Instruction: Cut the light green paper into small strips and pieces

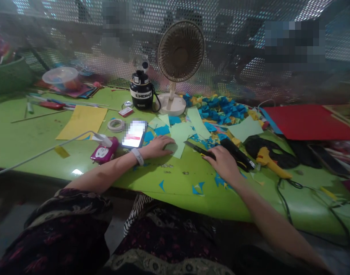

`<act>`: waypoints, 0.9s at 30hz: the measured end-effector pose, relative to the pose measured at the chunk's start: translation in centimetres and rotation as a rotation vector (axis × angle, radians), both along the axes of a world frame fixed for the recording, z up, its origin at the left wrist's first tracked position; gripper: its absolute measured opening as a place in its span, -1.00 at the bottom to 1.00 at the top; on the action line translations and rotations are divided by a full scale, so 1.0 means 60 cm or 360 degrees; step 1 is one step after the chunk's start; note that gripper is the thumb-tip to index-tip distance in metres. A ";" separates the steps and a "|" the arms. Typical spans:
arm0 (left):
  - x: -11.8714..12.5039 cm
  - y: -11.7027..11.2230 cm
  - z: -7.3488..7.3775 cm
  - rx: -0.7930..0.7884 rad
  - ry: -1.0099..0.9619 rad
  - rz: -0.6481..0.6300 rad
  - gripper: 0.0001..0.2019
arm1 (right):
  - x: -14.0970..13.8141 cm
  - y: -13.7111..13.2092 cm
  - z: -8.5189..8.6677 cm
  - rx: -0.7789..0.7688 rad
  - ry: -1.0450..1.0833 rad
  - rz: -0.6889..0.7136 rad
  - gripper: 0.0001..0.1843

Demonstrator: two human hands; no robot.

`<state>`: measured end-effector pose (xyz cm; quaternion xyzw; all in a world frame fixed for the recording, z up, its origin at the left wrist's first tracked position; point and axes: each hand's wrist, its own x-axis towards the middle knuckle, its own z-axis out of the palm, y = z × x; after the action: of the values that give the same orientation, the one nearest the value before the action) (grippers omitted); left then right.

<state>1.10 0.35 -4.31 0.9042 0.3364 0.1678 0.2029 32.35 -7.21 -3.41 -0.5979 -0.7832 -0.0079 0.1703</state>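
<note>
My left hand [157,147] lies flat with its fingertips on a sheet of pale green paper [179,143], which overlaps other pale green and blue paper pieces. My right hand [223,163] rests on a black utility knife [199,149], its fingers over the knife's rear end. A second long black tool [238,154] lies under and beyond that hand, partly hidden. Scraps of blue paper [198,188] are scattered on the green tabletop [175,179] below both hands.
A phone [134,133], tape roll [116,125] and pink plug adapter [104,150] lie left. Beyond stand a black flask [140,91], desk fan [180,51] and heaped paper scraps [217,109]. A yellow glue gun [269,162] and red card [307,122] lie right.
</note>
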 end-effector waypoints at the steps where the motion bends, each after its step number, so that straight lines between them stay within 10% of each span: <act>1: 0.000 -0.002 0.001 0.0011 0.0027 0.0002 -0.58 | 0.000 0.000 -0.001 0.0004 0.0002 0.0039 -0.64; 27: 0.004 -0.019 -0.003 0.0098 0.0251 -0.0071 -0.50 | 0.004 -0.022 0.016 -0.0052 0.0153 0.0164 -0.63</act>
<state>1.32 -0.78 -4.49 0.9276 0.3259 0.1017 0.1514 32.60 -8.52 -2.46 -0.5593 -0.8038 0.0425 0.1982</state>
